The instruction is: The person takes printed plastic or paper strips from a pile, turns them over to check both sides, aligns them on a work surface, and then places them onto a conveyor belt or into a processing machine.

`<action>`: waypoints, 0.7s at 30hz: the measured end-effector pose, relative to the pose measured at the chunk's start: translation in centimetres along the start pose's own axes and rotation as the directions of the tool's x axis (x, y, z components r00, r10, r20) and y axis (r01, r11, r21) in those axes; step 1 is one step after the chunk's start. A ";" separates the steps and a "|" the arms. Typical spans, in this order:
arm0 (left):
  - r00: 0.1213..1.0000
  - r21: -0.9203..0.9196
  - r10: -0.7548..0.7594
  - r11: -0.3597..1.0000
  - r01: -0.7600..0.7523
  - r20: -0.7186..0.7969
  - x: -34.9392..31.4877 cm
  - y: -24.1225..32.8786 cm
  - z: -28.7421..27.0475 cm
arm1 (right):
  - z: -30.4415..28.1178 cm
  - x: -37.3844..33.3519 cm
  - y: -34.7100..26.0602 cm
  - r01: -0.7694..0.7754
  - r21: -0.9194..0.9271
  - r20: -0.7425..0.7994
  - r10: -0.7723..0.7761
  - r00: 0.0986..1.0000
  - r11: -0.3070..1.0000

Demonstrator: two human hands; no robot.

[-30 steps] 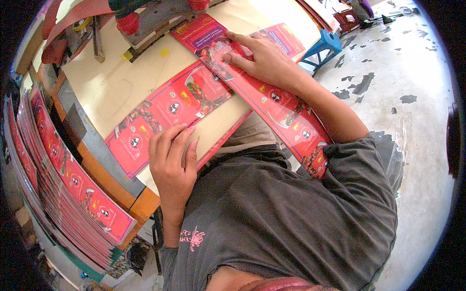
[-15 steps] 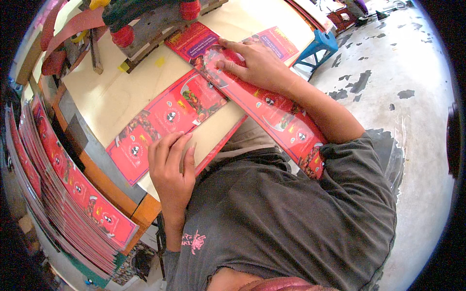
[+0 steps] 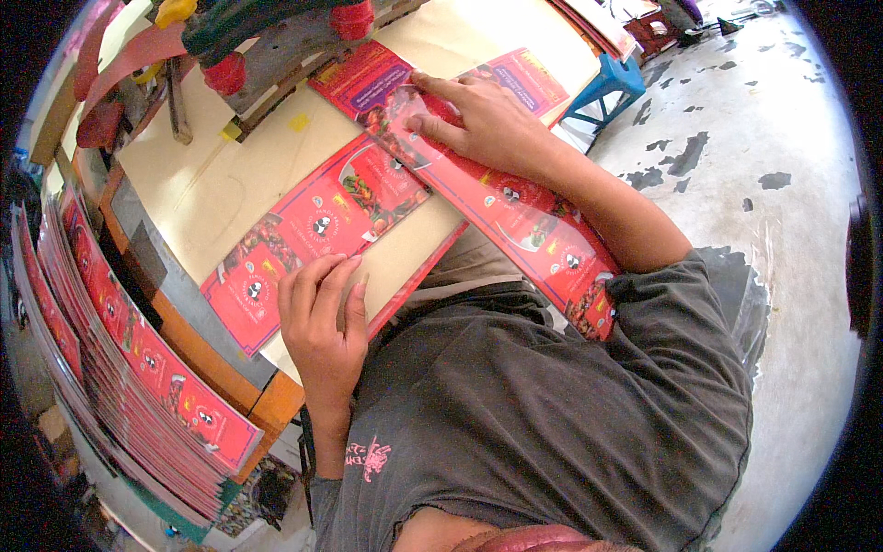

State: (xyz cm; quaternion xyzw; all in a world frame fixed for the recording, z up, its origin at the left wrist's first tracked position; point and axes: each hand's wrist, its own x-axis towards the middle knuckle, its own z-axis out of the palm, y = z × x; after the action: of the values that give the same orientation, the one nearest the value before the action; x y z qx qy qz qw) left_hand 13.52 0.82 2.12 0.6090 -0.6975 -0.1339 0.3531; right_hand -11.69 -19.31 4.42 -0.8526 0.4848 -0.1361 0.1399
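My right hand (image 3: 483,129) lies on a long red printed plastic pouch strip (image 3: 515,213) with food pictures. Its index finger and thumb are spread apart on the film. This strip slants from the table down over my lap to my right sleeve. Another red printed strip (image 3: 308,230) lies flat on the pale tabletop, its upper right end meeting the first. By that strip's near edge rests my left hand (image 3: 322,308), fingers loosely bent and thumb apart, holding nothing I can see. The fingertips are at the strip's edge; whether they press on it, I cannot tell.
A dark green and grey machine (image 3: 276,41) with red round parts stands at the table's far side. Left of the table is a thick stack of red printed strips (image 3: 152,368). More red film (image 3: 520,78) lies beyond my right hand, near a blue stool (image 3: 604,92).
Both hands and both strips stay almost where they were. Only a slight shift of the whole view shows.
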 end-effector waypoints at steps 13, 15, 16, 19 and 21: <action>1.000 0.000 0.021 1.000 -0.021 -0.004 0.2 -0.2 0.0 | 0.0 -0.2 -0.2 -0.006 -0.040 -0.025 0.005 1.000 0.999; 1.000 -0.002 0.006 1.000 -0.006 -0.008 0.1 0.0 -0.1 | -0.2 -0.2 -0.6 -0.026 -0.030 -0.013 0.026 1.000 0.999; 1.000 -0.007 -0.006 1.000 0.006 -0.009 0.1 0.1 -0.1 | -0.2 -0.1 -0.6 -0.014 -0.029 -0.012 0.014 1.000 0.999; 1.000 -0.008 0.005 1.000 -0.005 -0.006 0.2 -0.3 -0.1 | 0.0 -0.1 -0.3 0.000 -0.045 0.004 0.000 1.000 0.999; 1.000 -0.020 0.005 1.000 -0.005 -0.011 0.2 -0.4 -0.1 | 0.1 -0.4 -0.2 0.029 -0.050 -0.053 -0.031 0.998 0.998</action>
State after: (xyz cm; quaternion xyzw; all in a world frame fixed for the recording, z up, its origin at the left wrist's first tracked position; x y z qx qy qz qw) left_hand 13.83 0.56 2.03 0.6044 -0.6957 -0.1367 0.3634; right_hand -11.72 -18.90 4.40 -0.8589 0.4788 -0.1493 0.1038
